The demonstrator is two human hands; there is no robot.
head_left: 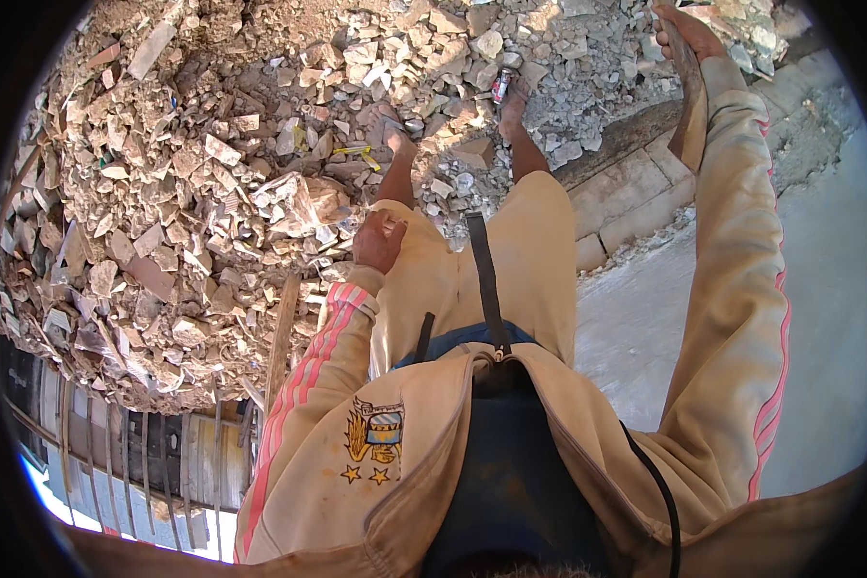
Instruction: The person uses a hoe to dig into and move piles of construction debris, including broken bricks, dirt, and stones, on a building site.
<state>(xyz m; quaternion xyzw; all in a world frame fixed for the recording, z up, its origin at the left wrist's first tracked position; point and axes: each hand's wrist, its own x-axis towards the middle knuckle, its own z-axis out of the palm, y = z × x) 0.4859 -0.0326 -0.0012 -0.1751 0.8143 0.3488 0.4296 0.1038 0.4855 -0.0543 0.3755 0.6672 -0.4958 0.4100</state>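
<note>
My left hand [380, 243] rests on the tan trousers [419, 236] at my left knee, its fingers apart and nothing seen in them. Far out at the upper right, my right hand [696, 37] is closed round a wooden handle [689, 106]. The handle is long and slightly curved, and it runs back from the fist along my forearm to a wider end. Whatever is at its other end is out of view. Below my knees, my feet in sandals [387, 125] stand among broken rubble [356, 58].
A heap of broken tile and stone [154, 212] covers the left side. A red and silver can [500, 85] lies by my right foot. At the right runs a block ledge [636, 197] beside a smooth grey surface [626, 318]. Wooden slats [144, 462] and bars stand at lower left.
</note>
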